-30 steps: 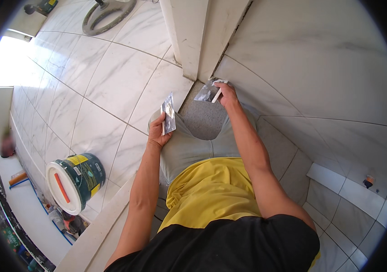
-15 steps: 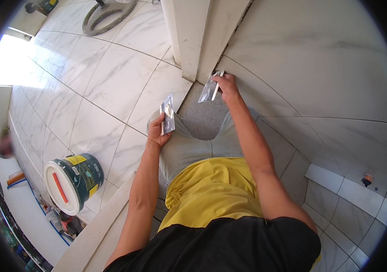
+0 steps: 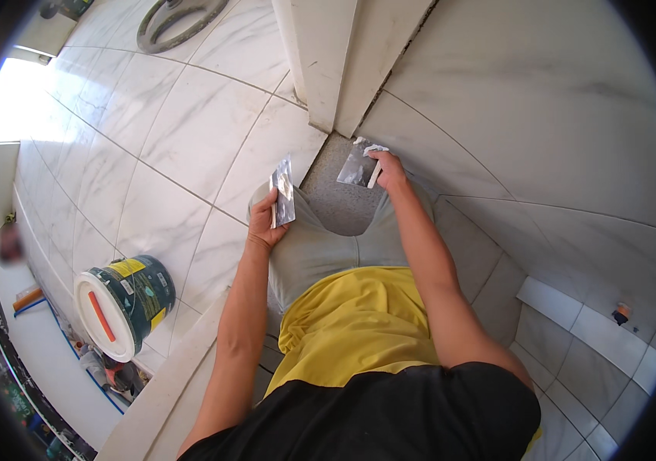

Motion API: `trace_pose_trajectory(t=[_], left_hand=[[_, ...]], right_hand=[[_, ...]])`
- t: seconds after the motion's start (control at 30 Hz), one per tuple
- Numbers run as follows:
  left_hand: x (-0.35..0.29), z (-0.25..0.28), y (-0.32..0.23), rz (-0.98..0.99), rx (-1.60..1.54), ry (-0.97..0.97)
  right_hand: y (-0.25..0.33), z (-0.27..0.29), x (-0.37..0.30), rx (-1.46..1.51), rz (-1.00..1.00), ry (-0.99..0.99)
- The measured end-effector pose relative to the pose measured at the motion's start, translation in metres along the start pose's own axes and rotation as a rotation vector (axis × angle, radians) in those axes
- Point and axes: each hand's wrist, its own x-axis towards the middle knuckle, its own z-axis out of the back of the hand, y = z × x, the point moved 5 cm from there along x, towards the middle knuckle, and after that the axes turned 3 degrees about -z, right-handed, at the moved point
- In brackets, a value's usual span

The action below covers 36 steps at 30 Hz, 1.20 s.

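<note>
My left hand (image 3: 266,219) is closed around a flat metal putty knife (image 3: 283,192), its shiny blade pointing up and away above my left knee. In my right hand (image 3: 388,169) is a second putty knife (image 3: 356,164), its wide blade turned to the left with white paste smeared along the far edge. That blade hangs above the grey speckled strip of floor (image 3: 335,203) between my knees. Just beyond it stands the foot of the cream door frame (image 3: 335,77). The two blades are apart.
A dark green bucket (image 3: 151,296) with a white lid stands at left, an orange stick (image 3: 102,316) across its lid. Marble-look tiles (image 3: 182,154) cover the floor. A tiled wall (image 3: 528,100) rises close on my right. A grey ring-shaped base (image 3: 178,27) lies far left.
My right hand has drawn back slightly from the door frame corner and turned its putty knife, so the paste on the blade shows. My left hand has barely moved.
</note>
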Motion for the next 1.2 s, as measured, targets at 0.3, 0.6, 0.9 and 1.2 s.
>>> trace_pose_trajectory(t=[0.3, 0.6, 0.9, 1.2], left_hand=[[0.0, 0.0, -0.001, 0.007, -0.017, -0.054], [0.002, 0.003, -0.001, 0.024, -0.044, -0.042], [-0.001, 0.002, -0.002, 0.007, -0.049, -0.048], [0.002, 0.008, -0.004, 0.07, -0.116, 0.245]], right_hand=[[-0.034, 0.019, 0.067, 0.032, -0.082, -0.035], [-0.039, 0.005, 0.072, 0.105, -0.134, -0.019], [-0.017, -0.016, 0.04, -0.076, 0.033, -0.085], [0.007, -0.031, 0.006, -0.082, 0.123, -0.036]])
